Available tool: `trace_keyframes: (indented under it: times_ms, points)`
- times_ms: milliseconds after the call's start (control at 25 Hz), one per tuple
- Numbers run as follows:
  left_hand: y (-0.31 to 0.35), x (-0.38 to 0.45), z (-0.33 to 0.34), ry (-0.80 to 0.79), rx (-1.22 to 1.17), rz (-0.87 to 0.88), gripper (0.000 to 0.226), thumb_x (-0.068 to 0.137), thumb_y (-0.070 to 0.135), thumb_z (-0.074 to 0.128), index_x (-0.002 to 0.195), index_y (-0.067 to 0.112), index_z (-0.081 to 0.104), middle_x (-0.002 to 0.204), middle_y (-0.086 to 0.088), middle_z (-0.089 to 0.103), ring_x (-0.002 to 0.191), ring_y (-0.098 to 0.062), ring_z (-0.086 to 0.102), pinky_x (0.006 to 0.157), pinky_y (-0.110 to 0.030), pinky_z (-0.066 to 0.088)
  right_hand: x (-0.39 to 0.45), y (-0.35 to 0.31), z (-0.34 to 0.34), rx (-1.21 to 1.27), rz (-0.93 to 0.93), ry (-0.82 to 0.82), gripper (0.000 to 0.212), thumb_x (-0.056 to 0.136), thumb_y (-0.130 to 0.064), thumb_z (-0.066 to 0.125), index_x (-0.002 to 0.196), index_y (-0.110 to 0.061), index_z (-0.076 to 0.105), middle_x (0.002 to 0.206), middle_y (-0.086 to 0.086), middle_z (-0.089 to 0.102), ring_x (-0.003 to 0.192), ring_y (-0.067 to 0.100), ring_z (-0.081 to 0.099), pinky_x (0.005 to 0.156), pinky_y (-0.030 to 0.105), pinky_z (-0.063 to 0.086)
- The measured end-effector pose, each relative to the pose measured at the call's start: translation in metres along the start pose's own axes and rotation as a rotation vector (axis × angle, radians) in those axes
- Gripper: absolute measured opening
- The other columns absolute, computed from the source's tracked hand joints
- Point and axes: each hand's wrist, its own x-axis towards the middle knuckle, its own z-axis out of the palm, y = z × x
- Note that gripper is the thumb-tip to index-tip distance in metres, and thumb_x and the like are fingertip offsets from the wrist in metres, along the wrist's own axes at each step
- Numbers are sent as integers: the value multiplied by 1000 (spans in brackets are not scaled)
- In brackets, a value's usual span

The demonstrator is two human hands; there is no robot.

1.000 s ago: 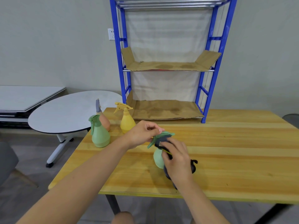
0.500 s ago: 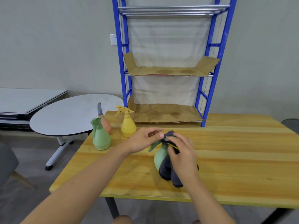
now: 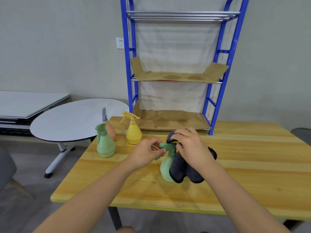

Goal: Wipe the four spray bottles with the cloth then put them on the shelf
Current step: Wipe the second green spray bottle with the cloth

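1. Bottle (image 3: 166, 167) is standing on the table (image 3: 244, 174), under both hands.
2. Left hand (image 3: 148, 153) is pinching its nozzle, apparently.
3. Right hand (image 3: 190, 147) is gripping the cloth (image 3: 183, 172) over its head.

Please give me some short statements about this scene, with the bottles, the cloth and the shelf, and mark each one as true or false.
1. The right hand holds a dark cloth against the top of a green bottle. True.
2. The yellow bottle already stands on the shelf. False: it stands on the wooden table, in front of the shelf.
3. The left hand pinches the nozzle end of the bottle that is being wiped. True.
4. Only two spray bottles are in view. False: there are four, counting a second green bottle and an orange bottle behind it.
5. The shelf boards are lined with cardboard. True.
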Motion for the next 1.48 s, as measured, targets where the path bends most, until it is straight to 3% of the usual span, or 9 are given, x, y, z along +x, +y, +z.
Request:
trace_keyframes:
  times_ms: [120, 320, 520, 680, 800, 960, 1240, 1400, 1480]
  points:
    - [0, 1, 1, 5, -4, -1, 12, 88, 17, 77, 93, 13, 67, 73, 5, 72, 65, -8, 68, 60, -20, 49, -1, 11, 0, -37, 85, -42, 33, 80, -2, 65, 105, -23, 73, 110, -10, 64, 98, 20, 46, 78, 38, 52]
    - [-3, 1, 2, 9, -16, 30, 18, 87, 12, 76, 83, 12, 59, 67, 3, 69, 61, -12, 65, 60, -24, 50, -12, -16, 5, 68, -36, 63, 36, 73, -1, 73, 103, -21, 73, 113, -10, 64, 95, 21, 53, 76, 27, 50]
    - [0, 0, 4, 17, 3, 5, 14, 89, 18, 76, 89, 13, 63, 67, 9, 70, 59, -3, 64, 55, -15, 44, -31, 23, 15, 56, 169, 122, 44, 73, 4, 72, 109, -22, 73, 114, -9, 65, 98, 20, 53, 82, 39, 54]
    - [1, 1, 4, 23, 20, 16, 15, 88, 17, 76, 90, 8, 63, 69, 4, 70, 60, -8, 65, 60, -21, 48, -28, -8, 19, 95, -14, 215, 41, 71, 5, 73, 105, -17, 74, 115, -5, 65, 96, 23, 54, 88, 26, 47]
    - [0, -2, -1, 7, 2, -1, 17, 89, 18, 76, 103, 14, 67, 85, -1, 72, 67, -10, 66, 69, -29, 55, -40, -4, 23, 146, 47, 283, 42, 71, 9, 75, 105, -16, 75, 116, -4, 66, 100, 21, 55, 93, 16, 41]
    - [5, -6, -1, 1, 91, 100, 27, 95, 31, 68, 123, 30, 68, 118, 8, 67, 98, -7, 65, 87, -21, 53, -75, 6, 19, 149, 21, 386, 35, 76, 8, 74, 106, -12, 75, 119, -1, 65, 96, 24, 55, 92, 26, 46]
    - [13, 6, 1, 78, 241, 209, 16, 96, 25, 67, 108, 24, 78, 100, 17, 70, 98, -2, 65, 85, -26, 54, -74, -8, 41, 57, -161, 144, 36, 73, 6, 76, 103, -14, 73, 116, -4, 65, 89, 22, 52, 84, 26, 48]
    - [12, 9, -1, 67, 226, 213, 16, 96, 23, 66, 106, 24, 78, 96, 21, 69, 96, -2, 64, 83, -21, 51, -93, -16, 61, -71, -403, -170, 29, 68, -5, 78, 91, -22, 70, 99, -10, 63, 81, 17, 47, 77, 25, 44]
    - [12, 10, -1, 58, 222, 218, 16, 95, 21, 66, 105, 24, 79, 94, 22, 68, 94, -1, 64, 85, -21, 50, -77, -15, 64, -58, -348, -159, 28, 74, -5, 72, 96, -22, 70, 103, -9, 63, 85, 17, 47, 78, 26, 46]
